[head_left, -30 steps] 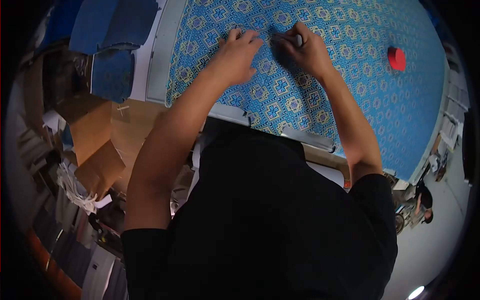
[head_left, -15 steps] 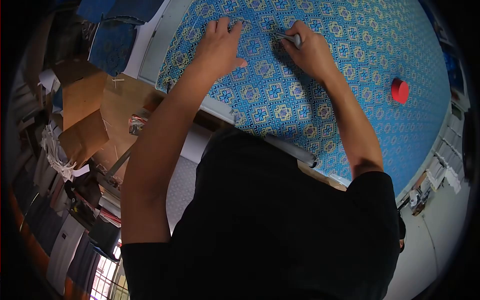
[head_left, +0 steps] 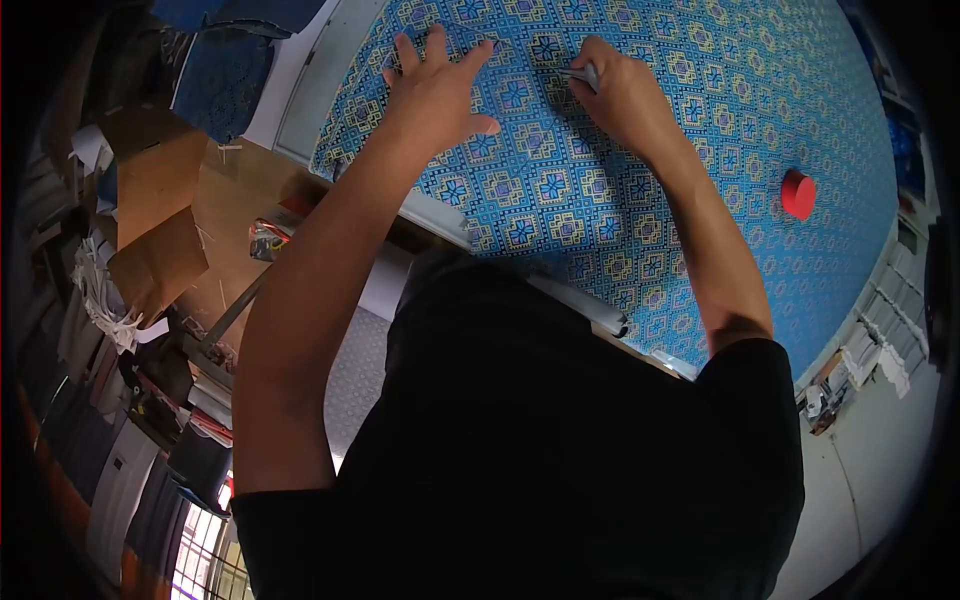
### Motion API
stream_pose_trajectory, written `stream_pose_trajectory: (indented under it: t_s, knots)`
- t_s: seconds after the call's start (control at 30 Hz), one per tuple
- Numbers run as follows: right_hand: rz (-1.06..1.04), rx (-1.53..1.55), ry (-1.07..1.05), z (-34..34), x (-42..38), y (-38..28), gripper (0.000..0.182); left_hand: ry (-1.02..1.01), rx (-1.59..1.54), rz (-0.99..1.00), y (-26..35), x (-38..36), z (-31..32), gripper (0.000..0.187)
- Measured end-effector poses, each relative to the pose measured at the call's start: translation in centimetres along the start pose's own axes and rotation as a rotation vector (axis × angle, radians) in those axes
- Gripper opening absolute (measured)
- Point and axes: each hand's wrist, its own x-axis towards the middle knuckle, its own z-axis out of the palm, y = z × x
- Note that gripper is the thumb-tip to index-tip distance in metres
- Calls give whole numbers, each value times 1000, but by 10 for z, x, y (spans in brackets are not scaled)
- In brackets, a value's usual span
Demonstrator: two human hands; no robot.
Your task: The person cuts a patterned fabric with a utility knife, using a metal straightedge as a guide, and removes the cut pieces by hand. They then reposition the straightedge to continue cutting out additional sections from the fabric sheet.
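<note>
A blue fabric (head_left: pixel 560 190) with a geometric yellow and purple pattern lies spread over the table. My left hand (head_left: pixel 435 95) rests on it at the upper left, fingers spread apart, with nothing held. To its right, my right hand (head_left: pixel 620 95) is closed around a small grey tool (head_left: pixel 591 77). A thin metallic tip sticks out of that grip to the left, close to the fabric. Most of the tool is hidden by the fingers, so its kind does not show.
A small red block (head_left: pixel 798 193) sits on the fabric at the right. On the left are an open cardboard box (head_left: pixel 155 185), a bundle of white strips (head_left: pixel 100 300) and dark blue cloth (head_left: pixel 225 85). The table's pale edge (head_left: pixel 435 220) runs in front of my body.
The fingers of my left hand have spread wider on the fabric. My right hand keeps its hold on the grey tool and has barely moved. The view has shifted slightly.
</note>
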Motion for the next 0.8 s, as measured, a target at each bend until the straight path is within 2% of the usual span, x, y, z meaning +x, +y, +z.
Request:
stream_pose_trajectory:
  t_s: [0.2,0.37,0.5,0.63,0.8]
  knots:
    - [-47,29,-76,-5,9,10,21,23,-23,25,-2,1,0,97]
    - [-229,71,-145,-11,37,15,18,34,-6,28,-2,0,1,97]
    - [-247,81,-230,4,64,21,19,28,25,4,1,-1,-1,98]
    - [-250,110,-202,40,121,18,19,-31,55,-23,3,-1,-8,99]
    - [-259,136,-166,73,181,9,19,-5,8,-37,4,-1,-8,96]
